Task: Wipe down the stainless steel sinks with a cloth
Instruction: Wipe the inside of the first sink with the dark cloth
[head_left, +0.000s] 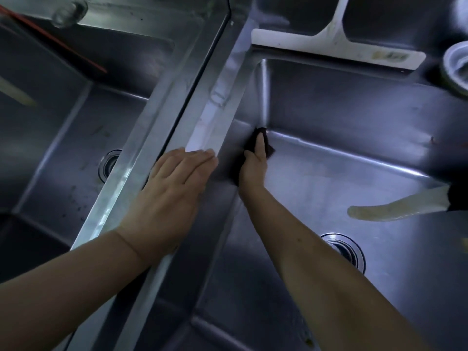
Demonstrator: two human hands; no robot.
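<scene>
Two stainless steel sinks sit side by side: the left sink [76, 138] and the right sink [342, 178], split by a shiny rim [202, 117]. My right hand [254, 168] reaches deep into the right sink and presses a dark cloth [268, 144] into its far left bottom corner, fingers straight over the cloth. My left hand [174, 188] lies flat on the rim between the sinks, fingers straight and together, holding nothing.
A white squeegee [336, 44] lies on the ledge behind the right sink. A pale hose end [395, 209] hangs in from the right. Each basin has a drain [347, 252], [109, 165]. A metal strainer [458, 67] sits far right. A red line [58, 41] crosses the left sink.
</scene>
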